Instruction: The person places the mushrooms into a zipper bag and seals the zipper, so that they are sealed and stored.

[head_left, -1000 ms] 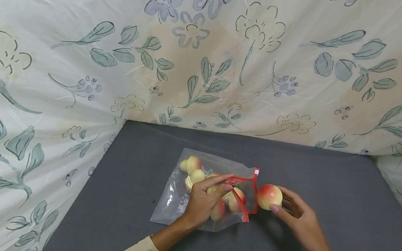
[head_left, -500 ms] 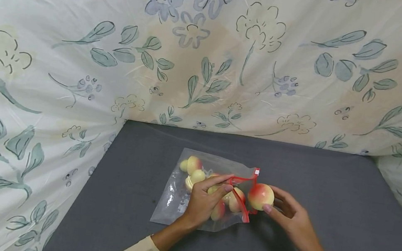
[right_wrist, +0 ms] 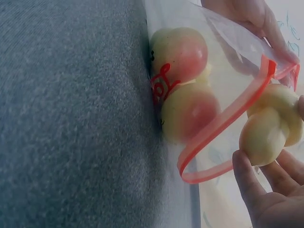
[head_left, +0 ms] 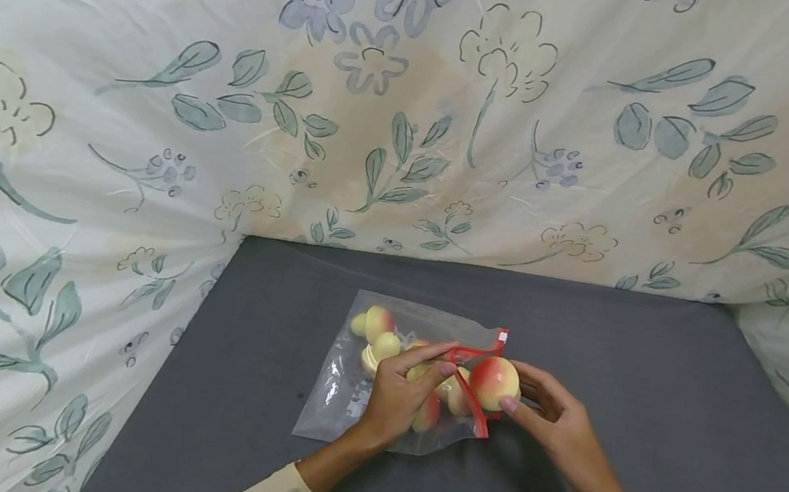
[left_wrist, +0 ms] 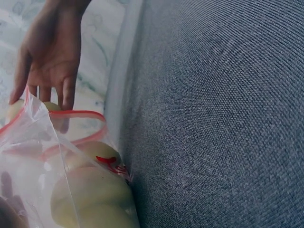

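A clear zip bag (head_left: 332,390) with a red-edged mouth lies on the table, several red-and-yellow, peach-like toys (right_wrist: 192,111) inside. My left hand (head_left: 396,398) pinches the upper side of the bag near its mouth and holds it apart. In my right hand (head_left: 558,422) is another peach-like toy (head_left: 494,383), held between thumb and fingers at the bag's mouth. From the right wrist view, this toy (right_wrist: 263,135) shows rounded yellow lobes underneath. My right hand (left_wrist: 54,61) also appears beyond the red rim in the left wrist view.
The dark grey table (head_left: 647,359) extends around the bag. A floral-patterned cloth (head_left: 410,117) hangs behind it and along the left side. Red writing (right_wrist: 164,85) marks the bag.
My right hand has moved left with the peach-like toy, from just outside the bag to its red-edged mouth. The left hand stays in place, pinching the bag.
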Demonstrator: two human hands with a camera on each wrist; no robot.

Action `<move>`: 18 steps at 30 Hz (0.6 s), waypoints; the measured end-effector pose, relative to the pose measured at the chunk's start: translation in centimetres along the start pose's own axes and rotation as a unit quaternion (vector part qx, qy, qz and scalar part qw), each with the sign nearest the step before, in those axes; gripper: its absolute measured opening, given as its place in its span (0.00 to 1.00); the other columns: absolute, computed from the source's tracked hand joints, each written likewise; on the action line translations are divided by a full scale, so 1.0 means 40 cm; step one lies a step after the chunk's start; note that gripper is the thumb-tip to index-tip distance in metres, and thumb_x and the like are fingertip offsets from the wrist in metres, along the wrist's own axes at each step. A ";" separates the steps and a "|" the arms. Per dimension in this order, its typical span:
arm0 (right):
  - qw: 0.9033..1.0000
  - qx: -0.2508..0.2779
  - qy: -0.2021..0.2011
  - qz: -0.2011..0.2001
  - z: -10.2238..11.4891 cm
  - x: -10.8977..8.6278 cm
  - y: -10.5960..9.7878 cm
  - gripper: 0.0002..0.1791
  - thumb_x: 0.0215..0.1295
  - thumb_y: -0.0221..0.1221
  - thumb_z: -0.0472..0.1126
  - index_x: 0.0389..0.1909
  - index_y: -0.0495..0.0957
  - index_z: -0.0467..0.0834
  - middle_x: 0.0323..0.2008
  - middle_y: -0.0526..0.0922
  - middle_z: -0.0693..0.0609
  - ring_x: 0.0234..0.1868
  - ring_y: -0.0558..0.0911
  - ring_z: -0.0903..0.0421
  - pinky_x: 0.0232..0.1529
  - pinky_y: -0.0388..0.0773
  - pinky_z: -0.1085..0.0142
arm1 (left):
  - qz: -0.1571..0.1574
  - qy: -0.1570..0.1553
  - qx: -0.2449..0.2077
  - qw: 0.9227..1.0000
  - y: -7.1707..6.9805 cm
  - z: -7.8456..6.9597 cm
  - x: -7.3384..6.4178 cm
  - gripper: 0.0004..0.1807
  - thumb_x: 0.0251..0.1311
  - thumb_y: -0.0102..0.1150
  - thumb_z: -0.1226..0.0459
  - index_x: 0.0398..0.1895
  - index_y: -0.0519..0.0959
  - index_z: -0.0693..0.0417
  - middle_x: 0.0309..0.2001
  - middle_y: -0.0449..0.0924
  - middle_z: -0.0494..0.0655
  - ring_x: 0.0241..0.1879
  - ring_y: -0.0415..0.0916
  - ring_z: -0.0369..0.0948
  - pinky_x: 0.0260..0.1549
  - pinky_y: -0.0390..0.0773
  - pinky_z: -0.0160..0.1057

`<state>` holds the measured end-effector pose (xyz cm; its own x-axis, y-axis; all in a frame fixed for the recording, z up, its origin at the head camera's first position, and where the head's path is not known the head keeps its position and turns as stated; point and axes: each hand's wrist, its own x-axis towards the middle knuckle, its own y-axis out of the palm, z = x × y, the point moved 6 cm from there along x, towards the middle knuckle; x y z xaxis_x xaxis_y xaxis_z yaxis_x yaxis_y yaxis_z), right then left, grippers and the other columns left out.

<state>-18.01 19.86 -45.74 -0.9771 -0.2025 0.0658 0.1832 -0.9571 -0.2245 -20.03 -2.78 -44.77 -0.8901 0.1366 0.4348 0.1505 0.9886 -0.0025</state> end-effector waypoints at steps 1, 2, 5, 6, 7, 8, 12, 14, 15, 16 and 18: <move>1.000 0.001 0.000 0.000 0.000 0.002 0.002 0.27 0.76 0.65 0.39 0.73 0.74 0.45 0.65 0.81 0.50 0.62 0.81 0.64 0.55 0.83 0.69 | -0.001 0.000 0.001 1.000 0.000 0.000 0.000 0.17 0.70 0.69 0.67 0.61 0.87 0.55 0.53 0.89 0.52 0.57 0.84 0.41 0.57 0.84 0.53; 1.000 0.002 0.001 0.000 0.000 0.004 0.005 0.27 0.76 0.65 0.39 0.73 0.74 0.45 0.65 0.82 0.50 0.62 0.81 0.64 0.55 0.83 0.69 | -0.001 0.001 0.001 1.000 0.000 0.000 0.000 0.17 0.70 0.69 0.67 0.61 0.86 0.55 0.53 0.89 0.52 0.57 0.84 0.41 0.57 0.84 0.53; 1.000 0.002 0.001 0.003 0.000 0.010 0.013 0.27 0.75 0.66 0.39 0.72 0.75 0.44 0.65 0.82 0.49 0.62 0.81 0.64 0.55 0.83 0.69 | -0.001 0.014 0.004 1.000 -0.001 0.000 -0.001 0.17 0.70 0.68 0.68 0.61 0.86 0.57 0.52 0.89 0.54 0.55 0.85 0.41 0.56 0.85 0.50; 1.000 0.005 0.000 0.006 -0.001 0.012 0.017 0.26 0.75 0.65 0.39 0.72 0.75 0.44 0.65 0.82 0.48 0.62 0.82 0.64 0.55 0.83 0.67 | -0.001 0.021 0.006 1.000 -0.001 -0.001 -0.001 0.17 0.70 0.68 0.68 0.61 0.86 0.58 0.52 0.89 0.55 0.55 0.85 0.41 0.55 0.85 0.49; 1.000 0.008 0.000 0.010 -0.001 0.013 0.020 0.26 0.76 0.65 0.39 0.71 0.75 0.44 0.65 0.82 0.47 0.62 0.82 0.64 0.55 0.84 0.66 | -0.001 0.025 0.007 1.000 -0.002 -0.001 -0.002 0.17 0.70 0.68 0.69 0.61 0.86 0.59 0.52 0.89 0.56 0.54 0.85 0.41 0.55 0.85 0.49; 1.000 0.010 -0.001 0.014 -0.001 0.015 0.024 0.25 0.76 0.65 0.39 0.71 0.75 0.44 0.65 0.81 0.46 0.62 0.82 0.63 0.55 0.84 0.65 | -0.001 0.028 0.008 1.000 -0.002 -0.001 -0.002 0.18 0.70 0.68 0.69 0.61 0.86 0.59 0.52 0.89 0.56 0.54 0.85 0.41 0.55 0.85 0.48; 1.000 0.017 -0.001 0.023 -0.002 0.021 0.035 0.24 0.77 0.64 0.39 0.71 0.75 0.44 0.66 0.81 0.45 0.62 0.82 0.63 0.53 0.86 0.62 | -0.001 0.025 0.009 1.000 -0.002 0.000 -0.002 0.18 0.69 0.68 0.69 0.61 0.86 0.58 0.52 0.89 0.55 0.55 0.85 0.41 0.56 0.85 0.49; 1.000 0.018 0.003 0.021 -0.001 0.023 0.039 0.25 0.76 0.65 0.40 0.71 0.76 0.43 0.65 0.81 0.46 0.62 0.82 0.63 0.53 0.86 0.63 | -0.002 0.017 0.007 1.000 -0.002 0.001 -0.002 0.18 0.69 0.69 0.68 0.61 0.86 0.57 0.53 0.89 0.54 0.56 0.85 0.42 0.57 0.84 0.48; 1.000 0.018 0.006 0.019 -0.001 0.024 0.040 0.25 0.76 0.65 0.40 0.70 0.76 0.43 0.65 0.82 0.46 0.61 0.82 0.63 0.53 0.86 0.63 | -0.002 0.015 0.007 1.000 -0.002 0.000 -0.001 0.18 0.69 0.69 0.68 0.61 0.86 0.57 0.53 0.89 0.53 0.56 0.85 0.42 0.57 0.84 0.48; 1.000 0.016 0.005 0.018 0.001 0.025 0.042 0.25 0.76 0.65 0.40 0.71 0.76 0.43 0.64 0.82 0.47 0.61 0.82 0.63 0.53 0.85 0.64 | -0.002 0.014 0.007 1.000 -0.002 0.000 -0.001 0.18 0.69 0.69 0.68 0.61 0.86 0.56 0.53 0.89 0.53 0.56 0.85 0.42 0.57 0.84 0.48; 1.000 0.015 0.008 0.015 0.003 0.026 0.046 0.25 0.76 0.66 0.40 0.70 0.76 0.43 0.64 0.82 0.47 0.61 0.83 0.63 0.53 0.85 0.65 | -0.002 0.014 0.007 1.000 -0.001 0.000 -0.001 0.18 0.69 0.68 0.68 0.61 0.86 0.57 0.53 0.89 0.53 0.56 0.84 0.42 0.57 0.84 0.47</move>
<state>-18.68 17.86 -45.95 -0.9725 -0.2287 0.0443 0.2160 -0.9564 -0.1965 -20.00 -2.82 -44.78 -0.8785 0.1303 0.4597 0.1404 0.9900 -0.0123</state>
